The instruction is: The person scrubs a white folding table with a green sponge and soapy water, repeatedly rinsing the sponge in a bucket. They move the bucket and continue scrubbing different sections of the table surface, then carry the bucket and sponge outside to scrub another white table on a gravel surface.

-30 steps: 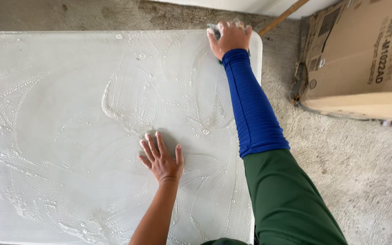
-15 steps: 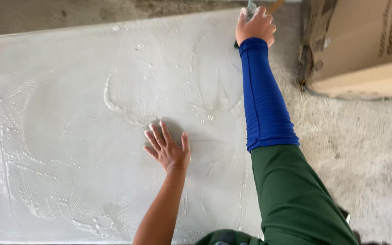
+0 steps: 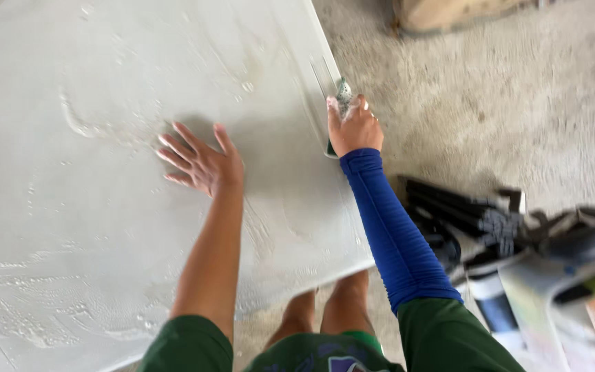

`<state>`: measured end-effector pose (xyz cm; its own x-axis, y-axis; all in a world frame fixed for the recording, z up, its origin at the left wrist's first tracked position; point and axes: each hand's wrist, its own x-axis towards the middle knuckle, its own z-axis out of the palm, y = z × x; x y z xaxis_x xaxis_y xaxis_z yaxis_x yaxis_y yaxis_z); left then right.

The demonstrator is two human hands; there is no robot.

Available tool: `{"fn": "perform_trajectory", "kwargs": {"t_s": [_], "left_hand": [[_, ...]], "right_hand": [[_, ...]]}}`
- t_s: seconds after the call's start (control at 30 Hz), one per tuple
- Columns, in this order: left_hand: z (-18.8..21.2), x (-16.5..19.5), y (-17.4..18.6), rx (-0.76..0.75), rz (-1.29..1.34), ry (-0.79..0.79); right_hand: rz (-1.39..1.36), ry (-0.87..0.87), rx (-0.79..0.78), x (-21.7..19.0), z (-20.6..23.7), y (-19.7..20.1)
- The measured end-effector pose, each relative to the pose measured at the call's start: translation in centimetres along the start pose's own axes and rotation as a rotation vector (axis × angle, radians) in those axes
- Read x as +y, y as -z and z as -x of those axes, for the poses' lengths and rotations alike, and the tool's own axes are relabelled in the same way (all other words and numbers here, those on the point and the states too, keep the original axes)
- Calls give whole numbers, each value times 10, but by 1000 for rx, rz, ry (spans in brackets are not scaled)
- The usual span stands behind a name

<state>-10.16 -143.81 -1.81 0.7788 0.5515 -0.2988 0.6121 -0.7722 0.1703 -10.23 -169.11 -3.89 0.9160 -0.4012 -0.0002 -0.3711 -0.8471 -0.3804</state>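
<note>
Rough concrete floor all around, and a big soapy white panel lying on it. Left hand flat on the wet surface, fingers spread; right hand closed around a sudsy sponge at the panel's right edge.

Cardboard box far side, dark clutter right.
</note>
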Motion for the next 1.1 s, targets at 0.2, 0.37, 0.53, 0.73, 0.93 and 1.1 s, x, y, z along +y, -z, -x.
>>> {"fn": "perform_trajectory", "kwargs": {"t_s": [0.2,0.37,0.53,0.73,0.93,1.1], "left_hand": [[4,0,2,-19,-55,-16],[5,-1,1,-21,-67,-12],[3,0,0,8,-79,5],[0,0,-3,22,-71,17],[-2,-1,-7,63,-76,9],[-3,-3,-11,80,-70,26]], "right_hand": [[36,-250,-183,59,111,44],[75,-244,-168,96,181,69],[60,-188,-216,104,180,66],[61,-79,-176,58,84,31],[-11,-17,-175,-41,-72,-20],[31,-90,-292,-96,-162,-41]]}}
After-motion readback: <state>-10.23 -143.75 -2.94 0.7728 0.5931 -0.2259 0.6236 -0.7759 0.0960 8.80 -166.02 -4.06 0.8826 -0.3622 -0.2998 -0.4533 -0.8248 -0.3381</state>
